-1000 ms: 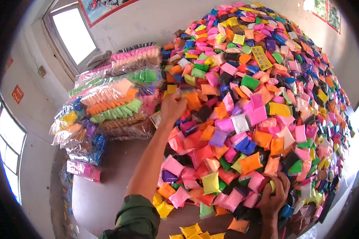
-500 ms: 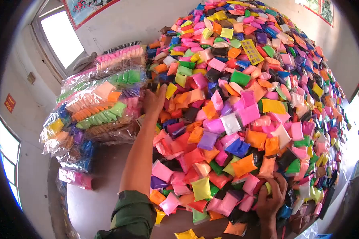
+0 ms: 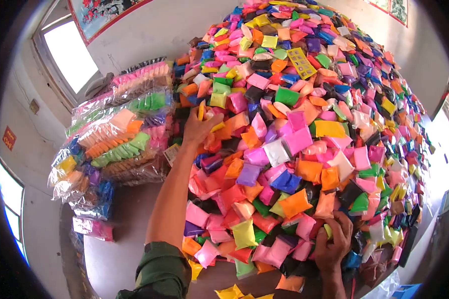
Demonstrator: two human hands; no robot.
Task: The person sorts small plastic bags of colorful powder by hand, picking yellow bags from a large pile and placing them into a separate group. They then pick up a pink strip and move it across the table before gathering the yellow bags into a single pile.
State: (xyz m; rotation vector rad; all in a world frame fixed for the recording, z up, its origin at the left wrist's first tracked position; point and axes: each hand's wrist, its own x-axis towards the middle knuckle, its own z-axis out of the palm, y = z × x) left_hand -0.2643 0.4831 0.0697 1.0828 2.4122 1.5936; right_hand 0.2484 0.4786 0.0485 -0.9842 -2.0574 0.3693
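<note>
A large pile of small colourful packets (image 3: 297, 139) fills the middle and right of the view. At its left edge my left hand (image 3: 199, 127) reaches in, fingers closed around a yellow-orange packet (image 3: 201, 110). Low on the right, at the near side of the pile, my right hand (image 3: 334, 241) has its fingers curled round a small yellow-green packet (image 3: 328, 230). Beside that hand lie an orange packet (image 3: 325, 204) and pink ones. A yellow sheet with round marks (image 3: 301, 63) rests higher on the heap.
Clear bags of packets in rows (image 3: 122, 134) are stacked left of the pile. The table surface (image 3: 119, 259) shows at the lower left. Several yellow packets (image 3: 232, 292) lie at the near edge. A window (image 3: 71, 55) and a framed picture (image 3: 102, 15) are behind.
My left hand has closed on a yellow-orange packet at the pile's left edge. My right hand still holds the yellow-green packet. The view has shifted slightly.
</note>
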